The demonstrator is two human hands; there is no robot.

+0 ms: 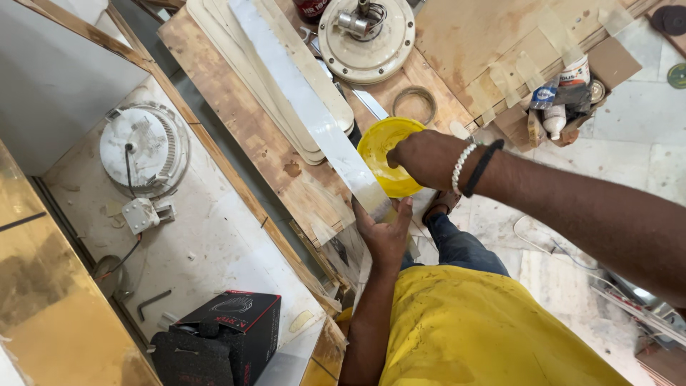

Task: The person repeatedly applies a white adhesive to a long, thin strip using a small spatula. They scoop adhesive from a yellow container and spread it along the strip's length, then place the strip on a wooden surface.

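Head view: hands at the silver blade and yellow bowl

Head camera looks down on my wooden bench point(236, 121). I take the yellow bowl point(386, 154) as my landmark. My right hand point(425, 157) sits over the bowl's right rim, fingers curled shut on the edge. Just left of the bowl lies a long silver fan blade point(307, 107); my left hand point(386, 232) is below the bowl, palm up with fingers open, supporting the blade's near end. Cream blades point(243, 64) lie further left of the bowl. Above the bowl stands a round fan motor point(368, 32), with a metal ring point(414, 104) between.
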